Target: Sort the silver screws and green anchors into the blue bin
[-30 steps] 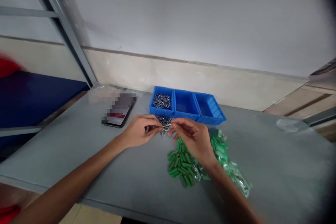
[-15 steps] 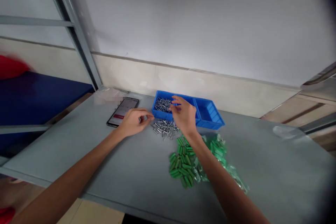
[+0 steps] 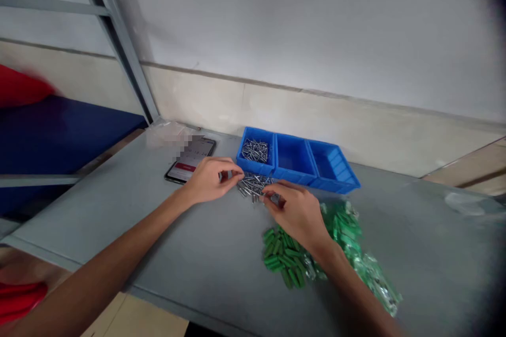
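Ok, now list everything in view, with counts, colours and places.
grey metal table: one, grey, under everything
blue plastic three-compartment tray: one, blue, at the table's back edge
steel nails: many, silver, in the tray's leftmost compartment
loose steel nails: many, silver, heaped in front of the tray
short green plastic pieces: many, green, heaped nearer the person
clear plastic bag: one, holding green pieces, right of that heap
black smartphone: one, black, left of the tray
left hand: one, at the loose nails' left edge
right hand: one, at their front edge
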### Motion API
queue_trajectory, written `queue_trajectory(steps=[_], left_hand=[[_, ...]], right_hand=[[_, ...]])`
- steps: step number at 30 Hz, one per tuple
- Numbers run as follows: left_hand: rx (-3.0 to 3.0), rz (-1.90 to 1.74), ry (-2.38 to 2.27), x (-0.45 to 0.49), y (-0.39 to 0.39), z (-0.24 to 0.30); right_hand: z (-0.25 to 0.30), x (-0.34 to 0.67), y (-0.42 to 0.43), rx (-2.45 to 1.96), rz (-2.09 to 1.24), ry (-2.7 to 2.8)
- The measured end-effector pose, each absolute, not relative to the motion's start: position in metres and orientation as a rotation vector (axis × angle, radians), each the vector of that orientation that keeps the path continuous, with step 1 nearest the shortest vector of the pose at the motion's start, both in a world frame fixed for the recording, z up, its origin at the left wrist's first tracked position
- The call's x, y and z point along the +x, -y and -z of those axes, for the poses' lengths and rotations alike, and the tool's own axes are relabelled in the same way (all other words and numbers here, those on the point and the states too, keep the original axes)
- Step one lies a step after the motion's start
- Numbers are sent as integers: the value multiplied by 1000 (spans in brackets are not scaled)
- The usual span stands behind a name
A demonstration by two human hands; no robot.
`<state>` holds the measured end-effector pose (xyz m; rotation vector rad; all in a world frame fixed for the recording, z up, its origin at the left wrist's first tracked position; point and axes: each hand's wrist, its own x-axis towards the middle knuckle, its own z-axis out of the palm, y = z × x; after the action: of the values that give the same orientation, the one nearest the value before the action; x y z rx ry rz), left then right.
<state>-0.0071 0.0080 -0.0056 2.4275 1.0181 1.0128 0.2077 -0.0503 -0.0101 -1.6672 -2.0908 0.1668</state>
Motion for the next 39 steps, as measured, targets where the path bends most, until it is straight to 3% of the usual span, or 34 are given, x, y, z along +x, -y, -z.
queue_trajectory(steps=[14,31,39], left_hand=[[2342,-933,-940,3,-2,10],[2004,-879,-940,4,0,0],[1997,-881,-956,6,0,4]], right_hand=[[10,201,52,-1657,-192,2089],[-1,204,56,-1295,-916,1568],[4,200,56,-1190,-966,1415]])
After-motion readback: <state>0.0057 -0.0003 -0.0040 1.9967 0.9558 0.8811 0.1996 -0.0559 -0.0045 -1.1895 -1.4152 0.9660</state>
